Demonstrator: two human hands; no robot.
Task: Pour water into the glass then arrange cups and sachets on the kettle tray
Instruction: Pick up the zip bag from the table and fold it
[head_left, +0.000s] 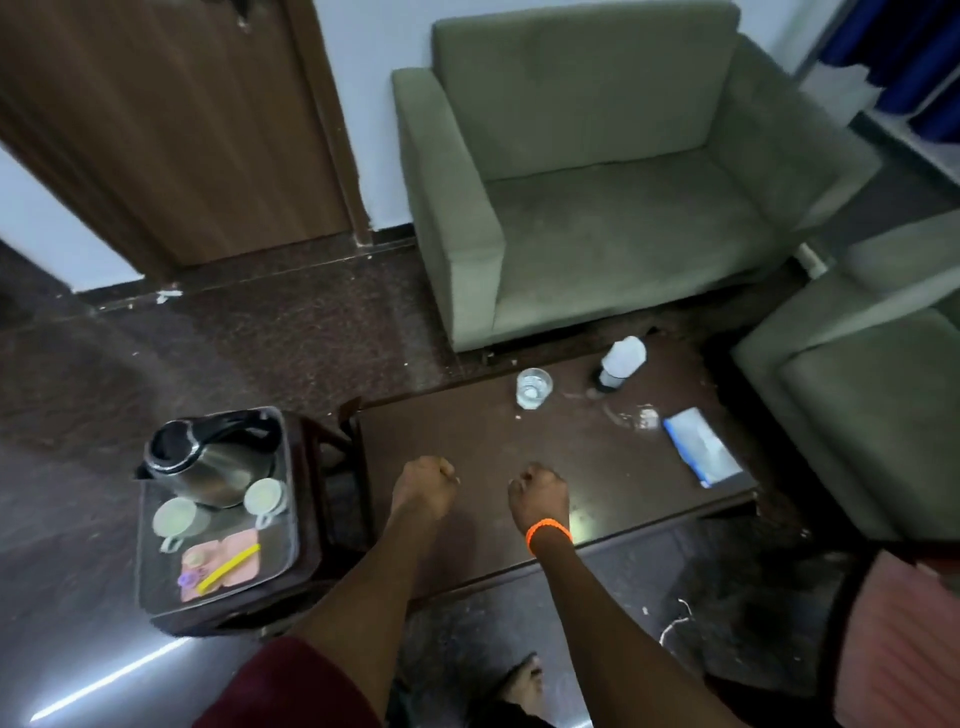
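Observation:
A clear glass (533, 387) with water stands at the far side of the dark coffee table (467, 447). A plastic water bottle (621, 362) stands to its right. On a low side table at the left sits the glass kettle tray (288, 530). It holds a steel kettle (208, 457), two white cups (175, 518) (265, 496) and pink and yellow sachets (223, 564). My left hand (423, 486) and my right hand (540, 493), with an orange wristband, hover over the coffee table's near half. Both are curled into fists and hold nothing.
A green armchair (597, 171) stands behind the coffee table and another (857, 415) at the right. A blue-and-white packet (701, 452) and a crumpled clear wrapper (641, 415) lie on the table's right side. A wooden door (171, 119) is at the back left.

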